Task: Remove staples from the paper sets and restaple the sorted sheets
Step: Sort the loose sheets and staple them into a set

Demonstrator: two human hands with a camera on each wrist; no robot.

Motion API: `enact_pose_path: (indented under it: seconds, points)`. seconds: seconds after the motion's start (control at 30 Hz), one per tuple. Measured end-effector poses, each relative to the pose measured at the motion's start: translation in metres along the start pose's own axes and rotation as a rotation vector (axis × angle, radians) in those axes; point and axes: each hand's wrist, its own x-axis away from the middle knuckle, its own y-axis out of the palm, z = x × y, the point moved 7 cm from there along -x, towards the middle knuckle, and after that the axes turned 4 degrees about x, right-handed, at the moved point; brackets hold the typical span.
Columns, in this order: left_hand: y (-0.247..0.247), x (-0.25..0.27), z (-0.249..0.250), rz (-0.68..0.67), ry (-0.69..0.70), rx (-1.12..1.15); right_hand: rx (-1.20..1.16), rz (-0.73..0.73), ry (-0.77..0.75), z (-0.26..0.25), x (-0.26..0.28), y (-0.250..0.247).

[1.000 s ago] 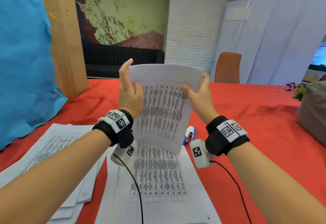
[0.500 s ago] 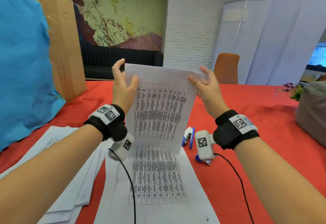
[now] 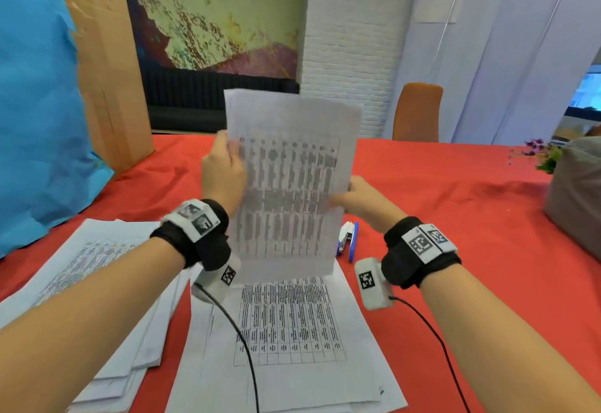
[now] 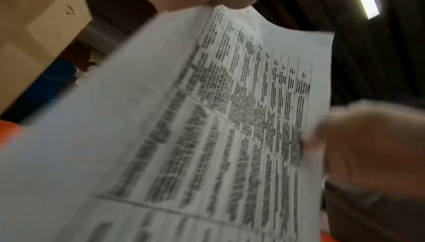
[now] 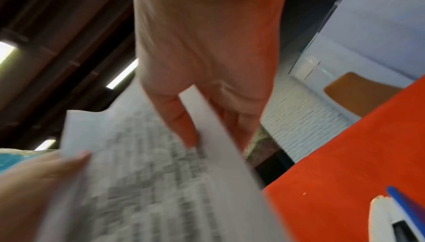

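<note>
A printed paper set (image 3: pixel 292 165) stands upright over the red table, blurred by motion. My left hand (image 3: pixel 226 168) grips its left edge, thumb on the front. My right hand (image 3: pixel 349 197) pinches the right edge lower down; the right wrist view shows the thumb (image 5: pixel 181 124) on the printed face of the paper set (image 5: pixel 149 182). In the left wrist view the paper set (image 4: pixel 207 118) fills the frame, with my right hand (image 4: pixel 368 146) at its edge. A white and blue stapler (image 3: pixel 345 238) lies on the cloth just right of the paper.
A printed sheet (image 3: pixel 286 331) lies flat in front of me. A loose stack of papers (image 3: pixel 97 282) lies at the left. A blue pen (image 3: pixel 353 245) sits beside the stapler. A cardboard box (image 3: pixel 107 64) and blue wrapping stand far left, a grey bag (image 3: pixel 575 191) far right.
Both hands have slid down the paper's sides, the right one farthest, and closed on the edges again after loosening half a second ago. The paper now sticks up above the hands.
</note>
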Motion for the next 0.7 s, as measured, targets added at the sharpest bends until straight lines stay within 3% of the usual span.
enact_pose_path:
  seconds: [0.03, 0.1, 0.17, 0.27, 0.4, 0.47, 0.5, 0.63, 0.7]
  points:
    - [-0.011, -0.011, 0.003, 0.047, -0.008, -0.036, 0.057, -0.063, 0.086, 0.011, -0.003, 0.001]
    - [-0.026, -0.035, 0.006, 0.023, -0.063, -0.155, 0.086, -0.028, 0.313, 0.039, -0.009, -0.003]
    - [-0.027, -0.047, 0.002, -0.136, -0.114, -0.25, 0.25, -0.016, 0.435, 0.061, -0.011, -0.003]
    - [0.0, -0.016, -0.016, -0.481, -0.258, -0.171, 0.806, -0.219, 0.479, 0.085, -0.001, 0.01]
    - [0.02, 0.041, -0.058, -0.682, -0.495, -0.106, 0.881, -0.181, 0.714, 0.11, -0.001, 0.017]
    - [0.021, 0.055, -0.073, -0.723, -0.599, -0.053, 0.692, -0.172, 0.717, 0.113, -0.003, 0.019]
    - [0.021, 0.059, -0.075, -0.732, -0.639, -0.009, 0.459, -0.15, 0.654, 0.112, -0.007, 0.021]
    - [0.024, 0.06, -0.065, -0.733, -0.631, 0.057, -0.514, 0.256, 0.702, 0.123, -0.012, -0.003]
    - [0.029, 0.057, -0.056, -0.724, -0.575, 0.057, -0.861, 0.441, 0.577, 0.111, -0.021, -0.019]
